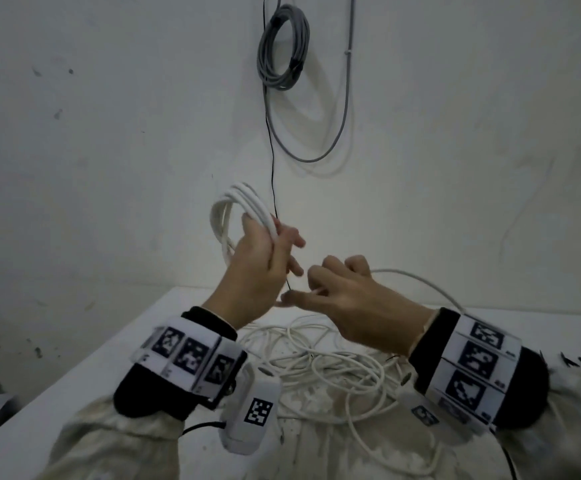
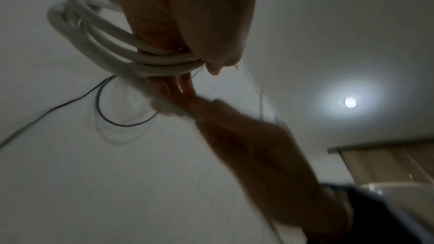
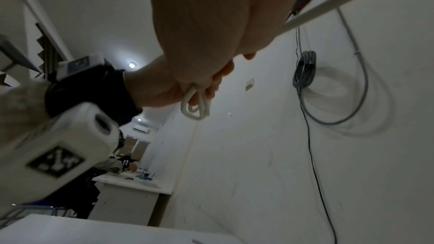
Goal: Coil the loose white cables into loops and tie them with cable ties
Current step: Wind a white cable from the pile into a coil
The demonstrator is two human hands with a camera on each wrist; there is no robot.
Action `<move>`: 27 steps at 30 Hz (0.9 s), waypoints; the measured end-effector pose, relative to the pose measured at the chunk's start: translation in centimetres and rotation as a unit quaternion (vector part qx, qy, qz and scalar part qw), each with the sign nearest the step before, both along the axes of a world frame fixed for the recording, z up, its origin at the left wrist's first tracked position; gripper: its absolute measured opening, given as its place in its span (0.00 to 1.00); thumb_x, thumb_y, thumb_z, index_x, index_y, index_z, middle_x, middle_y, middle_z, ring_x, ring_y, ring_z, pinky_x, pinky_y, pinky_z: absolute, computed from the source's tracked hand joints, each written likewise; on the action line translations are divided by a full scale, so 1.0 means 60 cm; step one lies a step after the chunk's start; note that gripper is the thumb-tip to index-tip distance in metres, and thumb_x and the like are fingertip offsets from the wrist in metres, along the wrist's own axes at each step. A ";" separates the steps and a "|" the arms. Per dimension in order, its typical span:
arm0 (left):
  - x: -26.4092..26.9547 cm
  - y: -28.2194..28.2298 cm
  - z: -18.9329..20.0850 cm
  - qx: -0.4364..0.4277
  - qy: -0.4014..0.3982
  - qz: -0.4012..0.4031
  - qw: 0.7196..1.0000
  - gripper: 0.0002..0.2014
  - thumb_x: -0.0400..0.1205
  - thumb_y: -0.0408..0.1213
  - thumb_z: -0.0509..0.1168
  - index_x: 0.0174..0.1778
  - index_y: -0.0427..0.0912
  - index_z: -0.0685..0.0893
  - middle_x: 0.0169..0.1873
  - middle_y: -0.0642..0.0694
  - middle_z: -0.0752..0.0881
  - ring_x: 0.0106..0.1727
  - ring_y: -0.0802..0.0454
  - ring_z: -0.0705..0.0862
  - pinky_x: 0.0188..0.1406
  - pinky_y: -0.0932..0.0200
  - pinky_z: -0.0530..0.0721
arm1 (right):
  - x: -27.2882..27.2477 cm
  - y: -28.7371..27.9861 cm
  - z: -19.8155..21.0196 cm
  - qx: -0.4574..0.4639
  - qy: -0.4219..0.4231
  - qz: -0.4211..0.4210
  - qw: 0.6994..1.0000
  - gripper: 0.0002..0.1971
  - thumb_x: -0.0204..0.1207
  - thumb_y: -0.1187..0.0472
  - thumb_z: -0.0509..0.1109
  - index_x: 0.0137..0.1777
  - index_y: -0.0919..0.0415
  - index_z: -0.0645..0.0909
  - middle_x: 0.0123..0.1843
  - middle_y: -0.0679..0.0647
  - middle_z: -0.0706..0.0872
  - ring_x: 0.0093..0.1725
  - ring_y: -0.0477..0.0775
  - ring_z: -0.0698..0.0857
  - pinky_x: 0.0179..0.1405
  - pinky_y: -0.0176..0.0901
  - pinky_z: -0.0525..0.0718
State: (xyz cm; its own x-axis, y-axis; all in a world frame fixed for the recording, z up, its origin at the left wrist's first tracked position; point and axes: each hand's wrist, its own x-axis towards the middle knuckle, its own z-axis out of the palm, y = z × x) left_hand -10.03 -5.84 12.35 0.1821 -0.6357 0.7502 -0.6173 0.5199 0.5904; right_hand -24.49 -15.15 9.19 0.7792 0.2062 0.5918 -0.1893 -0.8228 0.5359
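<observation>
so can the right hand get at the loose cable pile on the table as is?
Probably not yet: the right hand already pinches a white cable strand. The pile lies uncovered just beneath it.

Left hand gripping white cable coil from above; blurred right hand below; grey cable loop on wall behind.

head down, wrists up, sharing wall
</observation>
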 end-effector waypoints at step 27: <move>0.045 0.026 -0.025 0.236 0.378 -0.501 0.742 0.21 0.68 0.60 0.72 0.27 0.45 0.78 0.08 0.55 0.66 0.06 0.63 0.67 0.08 0.68 0.64 | -0.023 -0.020 -0.034 0.128 -0.166 -0.081 0.974 0.27 0.73 0.73 0.67 0.73 0.68 0.69 0.38 0.61 0.85 0.20 0.59 0.78 0.13 0.41 0.74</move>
